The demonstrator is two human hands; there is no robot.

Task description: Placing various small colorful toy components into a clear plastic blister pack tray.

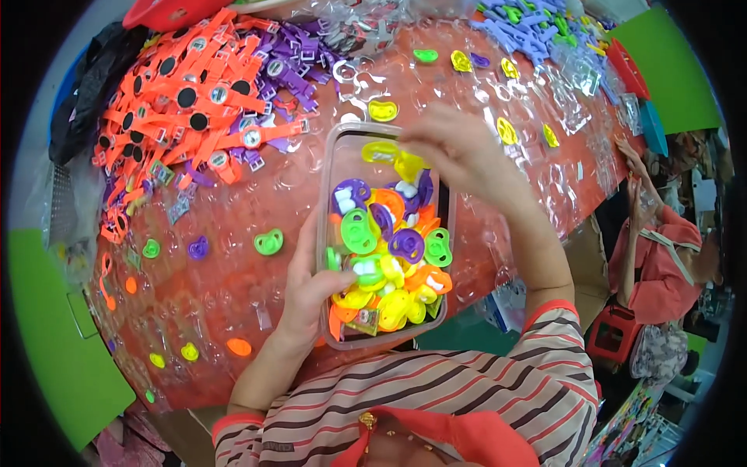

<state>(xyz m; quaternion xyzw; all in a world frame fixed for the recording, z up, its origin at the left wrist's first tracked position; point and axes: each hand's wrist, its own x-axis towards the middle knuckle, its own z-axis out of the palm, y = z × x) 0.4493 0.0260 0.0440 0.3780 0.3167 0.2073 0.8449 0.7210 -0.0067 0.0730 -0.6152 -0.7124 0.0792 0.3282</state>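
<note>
A clear plastic box (334, 204) is tilted up in front of me, filled with toy pacifiers (406, 245) in purple, green, orange and yellow. My left hand (302, 292) grips its left side, thumb over the rim. Above the far right corner, my right hand (461, 156) has its fingers pinched around a yellow toy pacifier (408, 165), slightly blurred. Another yellow piece (379, 152) shows beside it at the far end of the box. A single yellow pacifier (383, 110) lies just beyond the box, in the clear moulded plastic sheeting (233, 292).
Orange toy watches (194, 97) are heaped at the far left, with purple ones (292, 66) alongside. Blue-violet toy pieces (529, 31) pile up at the far right. Scattered pacifiers, including a green one (269, 241), lie across the sheeting. Another person (661, 265) works at the right edge.
</note>
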